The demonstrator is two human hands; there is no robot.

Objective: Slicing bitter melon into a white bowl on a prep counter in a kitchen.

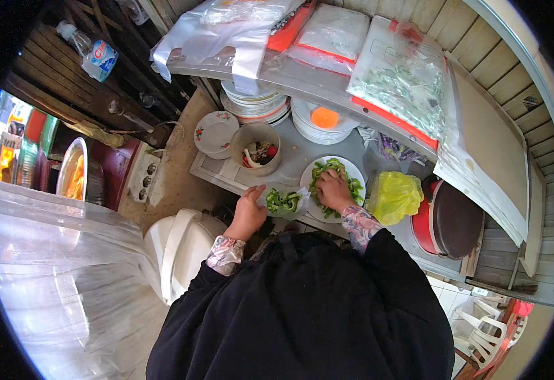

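A white plate [307,174] heaped with sliced green peppers [355,186] sits near the counter's front edge. My right hand [333,190] is over the heap, fingers curled down among the slices; its fingertips are hidden, so its grip is unclear. Left of the plate, a clear plastic bag [300,205] holds more green pepper slices [279,200]. At the bag's left side is my left hand [250,213], thumb and fingers at its edge, seemingly gripping the thin film. The bag's mouth faces the plate.
Behind stand a round tub [256,128] of scraps, flowered plates [216,132] and stacked white plates [300,124]. To the right are a yellow plastic bag [394,197] and a red pot [421,227]. A shelf [315,86] overhangs the counter. A white lidded bucket [174,247] stands lower left.
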